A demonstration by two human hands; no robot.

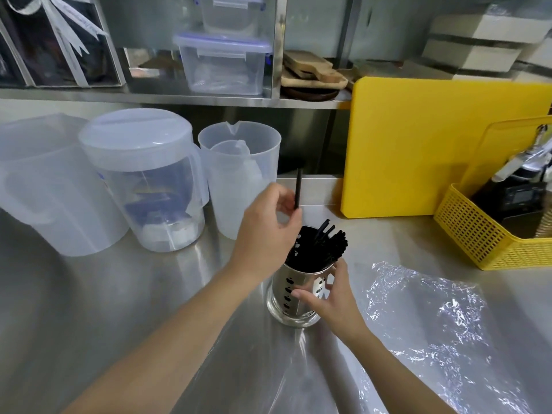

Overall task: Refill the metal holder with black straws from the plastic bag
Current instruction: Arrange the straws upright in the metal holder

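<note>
A shiny perforated metal holder (291, 306) stands on the steel counter in the middle of the view, packed with several black straws (324, 245) that lean to the right. My right hand (328, 297) wraps around the holder's right side. My left hand (268, 231) hovers just above and left of the holder's mouth, pinching one black straw (297, 188) upright between fingers and thumb. The clear plastic bag (427, 321) lies flat and crumpled on the counter to the right of the holder; I see no straws inside it.
Three translucent plastic pitchers (140, 174) stand at the back left. A yellow cutting board (418, 144) leans against the back, with a yellow mesh basket (478, 234) of tools at the right. A shelf above holds clear lidded boxes (224, 64).
</note>
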